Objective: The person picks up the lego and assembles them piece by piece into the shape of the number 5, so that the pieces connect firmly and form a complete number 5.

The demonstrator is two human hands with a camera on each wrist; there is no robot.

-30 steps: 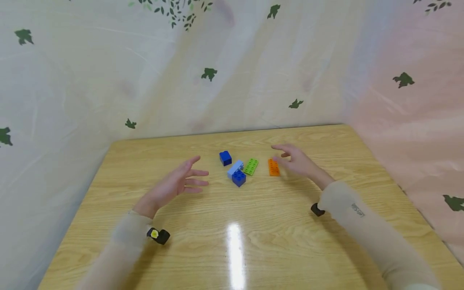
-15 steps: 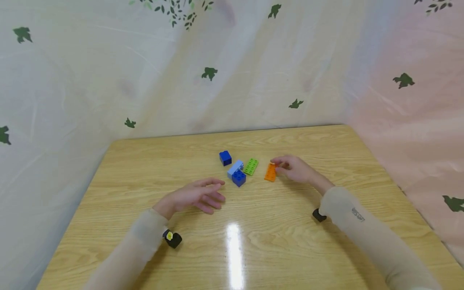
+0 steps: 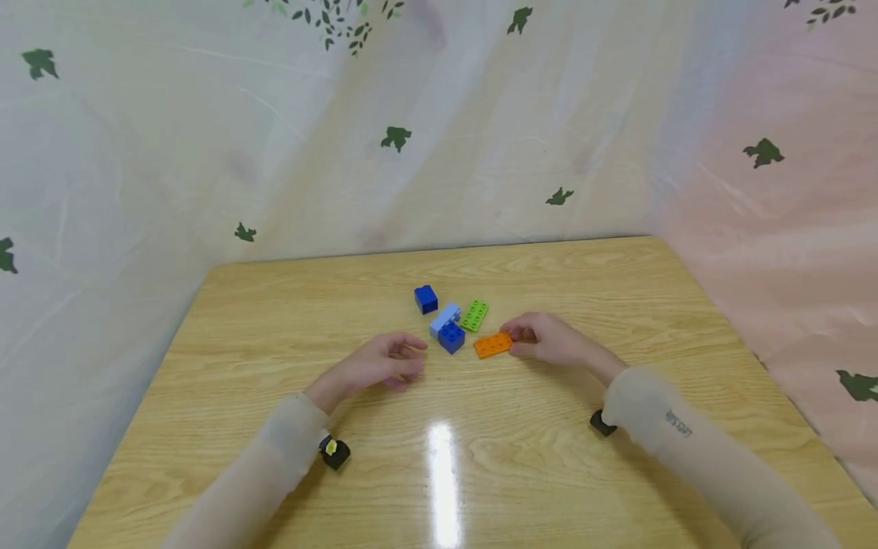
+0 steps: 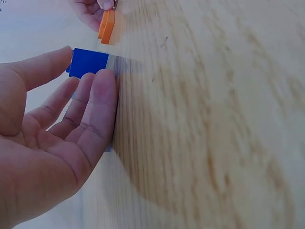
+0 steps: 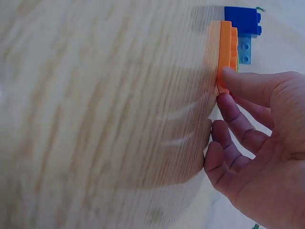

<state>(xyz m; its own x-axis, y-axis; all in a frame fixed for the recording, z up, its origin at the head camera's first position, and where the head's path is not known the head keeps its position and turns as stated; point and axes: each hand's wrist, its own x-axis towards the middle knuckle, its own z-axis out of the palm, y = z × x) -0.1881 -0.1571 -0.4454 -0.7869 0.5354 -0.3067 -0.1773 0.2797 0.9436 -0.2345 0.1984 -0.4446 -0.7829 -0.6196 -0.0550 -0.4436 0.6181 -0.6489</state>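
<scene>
My right hand pinches the near end of a flat orange toy brick between thumb and fingers, low over the wooden table. In the right wrist view the orange brick stands studs to the right, thumb on its end. My left hand holds nothing; its fingers are loosely bent, a little short of a blue brick. That blue brick rests against a light blue brick. Beside them lies a flat green brick. In the left wrist view the blue brick shows beyond the fingertips.
Another dark blue brick sits farther back on the wooden table. A patterned cloth hangs behind the table's back edge. Each wrist carries a small black camera, such as the left camera.
The right hand has taken hold of the orange brick, turned it and brought it left and nearer, toward the blue brick. The left hand has moved right and its fingers have bent.
</scene>
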